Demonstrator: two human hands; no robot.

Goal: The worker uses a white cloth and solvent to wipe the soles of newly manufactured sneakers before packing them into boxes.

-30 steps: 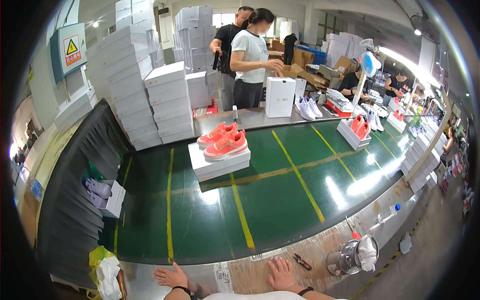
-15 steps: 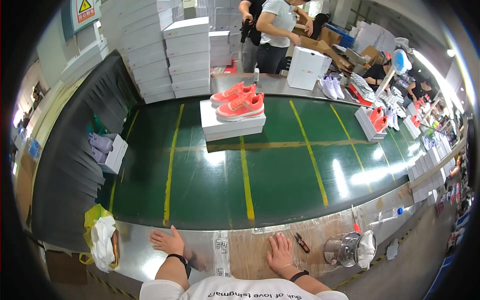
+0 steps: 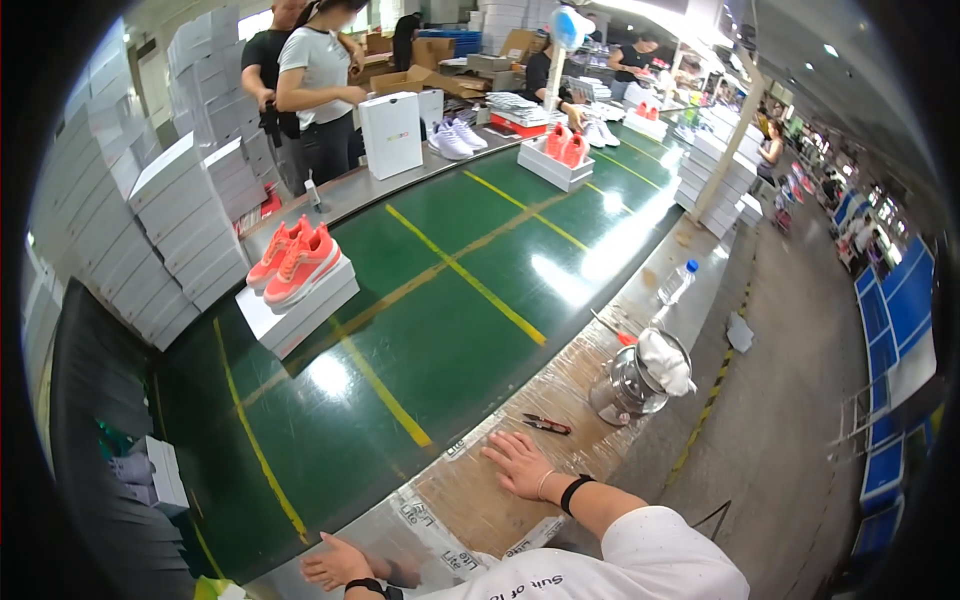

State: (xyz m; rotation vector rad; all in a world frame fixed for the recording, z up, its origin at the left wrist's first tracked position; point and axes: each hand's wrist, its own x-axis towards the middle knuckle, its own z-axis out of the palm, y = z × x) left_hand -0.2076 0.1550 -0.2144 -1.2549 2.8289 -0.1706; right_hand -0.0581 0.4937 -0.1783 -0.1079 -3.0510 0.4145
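My left hand rests on the metal ledge beside the green conveyor belt, fingers spread and holding nothing. My right hand lies flat with fingers apart on the taped brown cardboard. Just beyond that hand sits a pair of thread snips. To its right stands a clear container with a white cloth on top. On the belt, a pair of coral sneakers stands on a white shoebox, away from both hands.
Farther along the belt, an open box holds coral sneakers. Lilac shoes in a box are at the left end. A plastic bottle and a screwdriver-like tool with a red handle lie on the ledge. Stacked boxes and co-workers stand across the belt.
My view has turned to the right, so the belt runs diagonally and more of the aisle shows. Both hands stay resting on the ledge.
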